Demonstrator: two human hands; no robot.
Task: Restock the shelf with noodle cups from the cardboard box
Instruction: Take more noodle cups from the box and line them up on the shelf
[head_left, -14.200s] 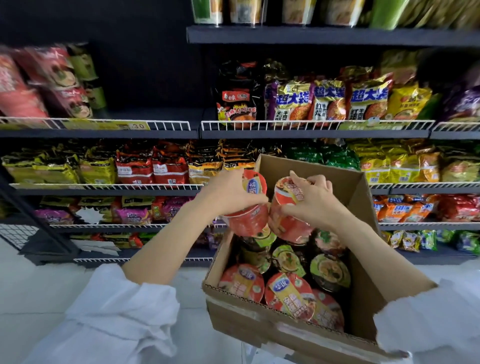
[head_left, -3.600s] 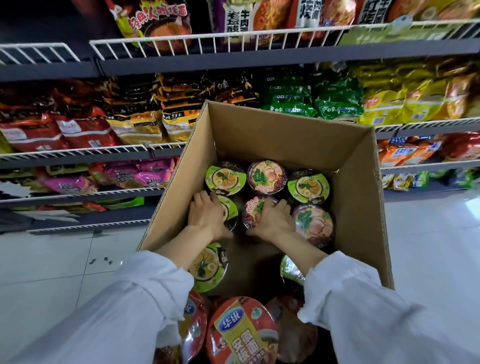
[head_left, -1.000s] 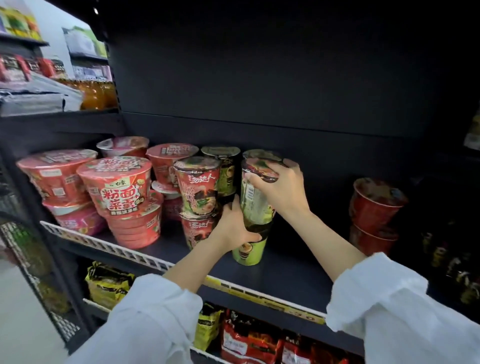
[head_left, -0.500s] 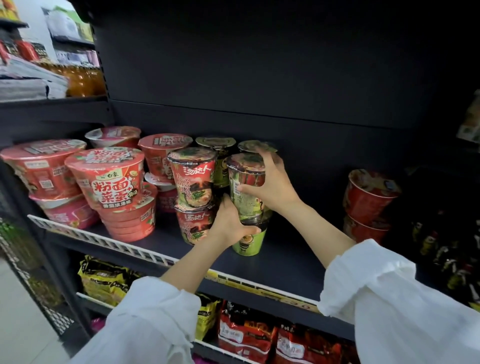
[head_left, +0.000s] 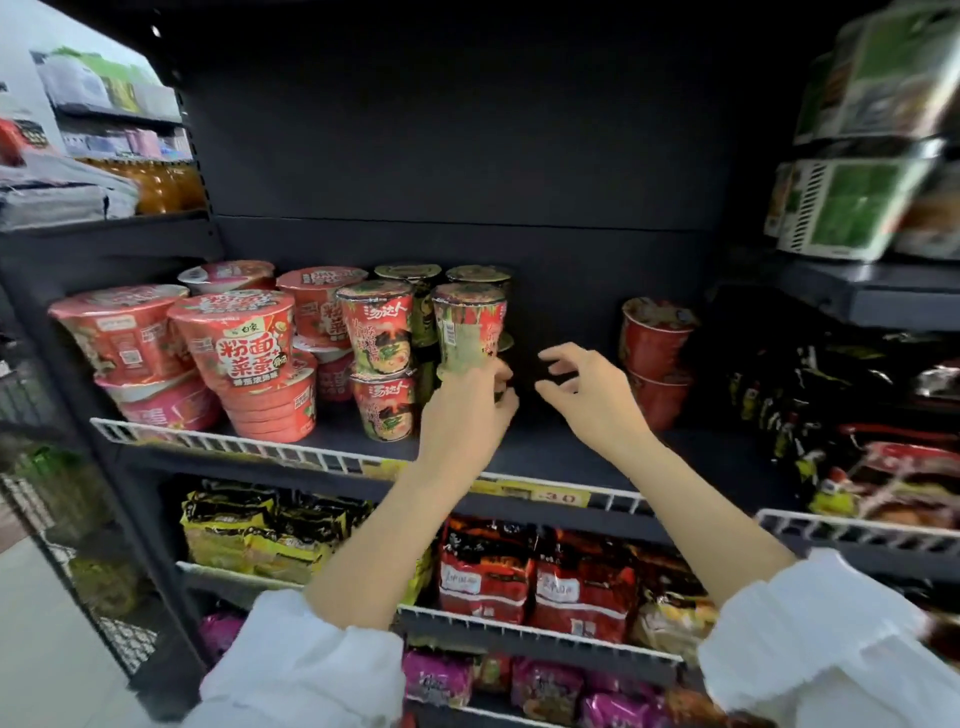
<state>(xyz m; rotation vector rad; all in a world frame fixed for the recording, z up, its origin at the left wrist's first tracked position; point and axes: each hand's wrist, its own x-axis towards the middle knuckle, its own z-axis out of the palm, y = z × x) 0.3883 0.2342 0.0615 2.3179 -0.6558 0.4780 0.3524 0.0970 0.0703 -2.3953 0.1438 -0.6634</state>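
A dark metal shelf with a white wire front rail stands in a shop aisle. Glossy tapered noodle cups sit stacked on it. The left hand curls round the lower cup; the right hand hovers beside, fingers loosely spread, holding nothing.

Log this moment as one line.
phase: shelving | left hand: at base of stacked noodle cup | right hand: empty, fingers curled, off the cup | shelf: bare space at right
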